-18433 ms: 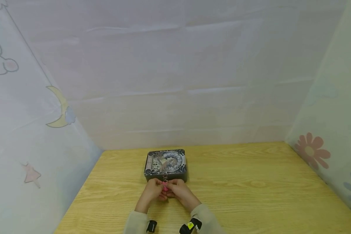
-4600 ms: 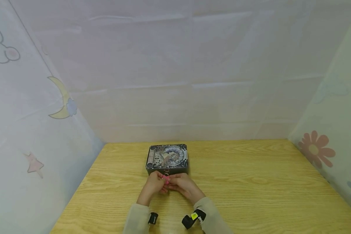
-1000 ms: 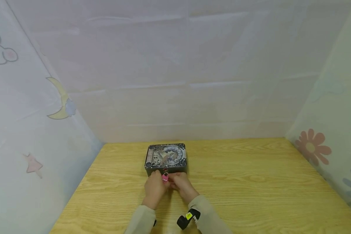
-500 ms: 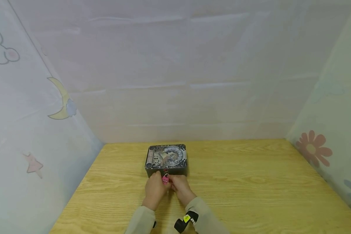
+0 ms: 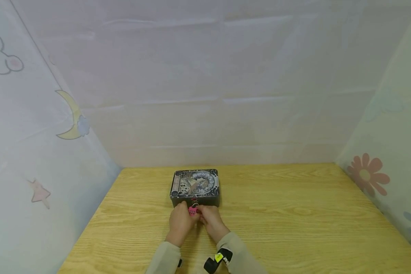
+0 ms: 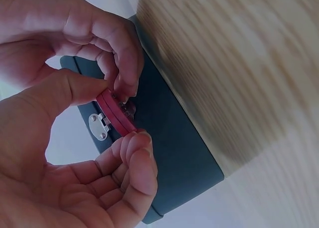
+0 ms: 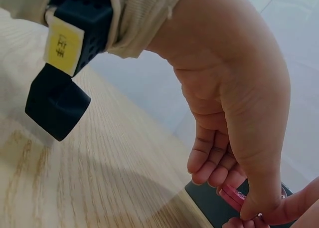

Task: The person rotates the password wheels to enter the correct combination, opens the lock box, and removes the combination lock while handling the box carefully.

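A small pink combination padlock point(image 5: 193, 211) is at the front of a dark tin box point(image 5: 193, 185) with an illustrated lid, its shackle by the metal clasp point(image 6: 98, 126). My left hand point(image 5: 181, 220) pinches the padlock, thumb on one end and fingers at the other in the left wrist view. From the other side my right hand point(image 5: 211, 220) grips its edge with curled fingertips, close by the dark dials point(image 6: 121, 104). The box is closed and stands on the table. Fingers cover part of the padlock and of the box's front.
Under the box is a pale wood-grain table point(image 5: 277, 213). A plain pale sheet point(image 5: 198, 76) hangs behind it, and printed sheets stand at both sides. Each wrist wears a black device, one with a yellow label point(image 5: 219, 257).
Since several seconds ago my left hand has turned so its back faces up. Over the last second the padlock has tilted and shifted slightly down and left. Both hands have stayed on it; the box has stayed put.
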`<action>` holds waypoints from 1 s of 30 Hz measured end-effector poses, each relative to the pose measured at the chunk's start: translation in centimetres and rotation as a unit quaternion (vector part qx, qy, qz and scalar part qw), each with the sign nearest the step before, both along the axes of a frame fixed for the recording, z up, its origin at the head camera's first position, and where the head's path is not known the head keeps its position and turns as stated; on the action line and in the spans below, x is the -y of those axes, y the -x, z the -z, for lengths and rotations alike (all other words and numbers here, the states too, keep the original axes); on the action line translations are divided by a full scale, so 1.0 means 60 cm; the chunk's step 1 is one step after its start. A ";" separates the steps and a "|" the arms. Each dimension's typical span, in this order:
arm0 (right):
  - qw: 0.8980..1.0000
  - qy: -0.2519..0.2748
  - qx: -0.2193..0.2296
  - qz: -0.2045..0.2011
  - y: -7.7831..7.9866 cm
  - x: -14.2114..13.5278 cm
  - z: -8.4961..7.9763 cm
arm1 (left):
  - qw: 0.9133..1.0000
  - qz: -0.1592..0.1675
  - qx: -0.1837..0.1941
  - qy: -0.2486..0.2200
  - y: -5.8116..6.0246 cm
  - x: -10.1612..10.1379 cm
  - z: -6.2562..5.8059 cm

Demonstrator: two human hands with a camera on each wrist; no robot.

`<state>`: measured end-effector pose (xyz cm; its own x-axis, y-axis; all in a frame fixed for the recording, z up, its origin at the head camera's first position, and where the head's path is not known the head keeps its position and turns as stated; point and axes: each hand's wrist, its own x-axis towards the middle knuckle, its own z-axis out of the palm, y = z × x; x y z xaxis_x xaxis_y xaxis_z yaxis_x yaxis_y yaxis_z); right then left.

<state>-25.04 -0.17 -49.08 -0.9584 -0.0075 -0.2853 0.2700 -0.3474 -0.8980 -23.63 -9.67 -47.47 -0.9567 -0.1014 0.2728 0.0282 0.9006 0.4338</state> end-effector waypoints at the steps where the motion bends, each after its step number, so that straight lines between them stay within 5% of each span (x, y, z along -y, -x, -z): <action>1: 1.000 -0.003 0.002 0.001 -0.001 0.000 0.000 | 1.000 -0.001 0.000 0.000 0.000 0.000 0.000; 15: 1.000 -0.005 -0.009 0.000 -0.008 0.000 0.005 | 1.000 -0.003 -0.021 0.003 -0.001 0.002 0.009; 30: 1.000 -0.011 -0.028 -0.005 -0.013 -0.004 0.006 | 1.000 -0.011 -0.002 -0.003 -0.001 -0.002 0.006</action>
<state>-24.26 0.06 -49.42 -0.9727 -0.0116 -0.2317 0.2228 -0.3256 -0.9189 -23.55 -9.52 -47.86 -0.9529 -0.1243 0.2766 0.0104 0.8982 0.4394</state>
